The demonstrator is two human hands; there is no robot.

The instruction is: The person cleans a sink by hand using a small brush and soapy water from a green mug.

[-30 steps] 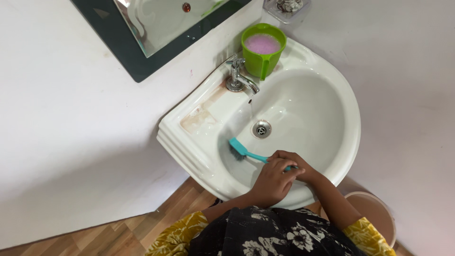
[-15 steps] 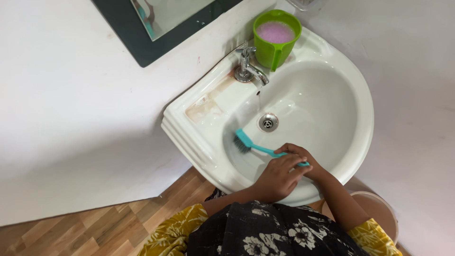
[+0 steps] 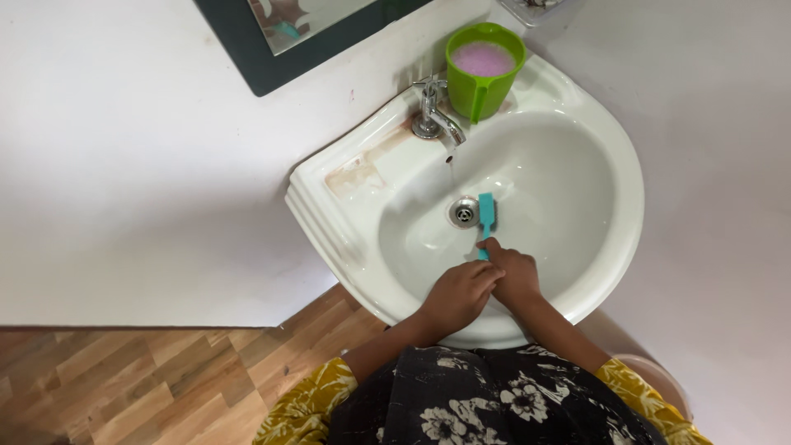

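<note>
A teal scrub brush (image 3: 486, 216) lies in the bowl of a white corner sink (image 3: 577, 140), its head beside the metal drain (image 3: 465, 213). My right hand (image 3: 515, 272) grips the brush handle. My left hand (image 3: 457, 295) lies over the right one at the near end of the handle. A thin stream of water falls from the chrome tap (image 3: 432, 111) toward the drain.
A green jug (image 3: 484, 69) of pink foamy liquid stands on the sink's back rim beside the tap. A brownish stain (image 3: 354, 175) marks the left ledge. A dark-framed mirror (image 3: 288, 41) hangs on the white wall. Wooden floor (image 3: 140, 387) lies at lower left, a pale bucket (image 3: 651, 375) at lower right.
The brush swung from the left side of the bowl to the middle, its head now beside the drain. Both hands moved slightly up and right with it.
</note>
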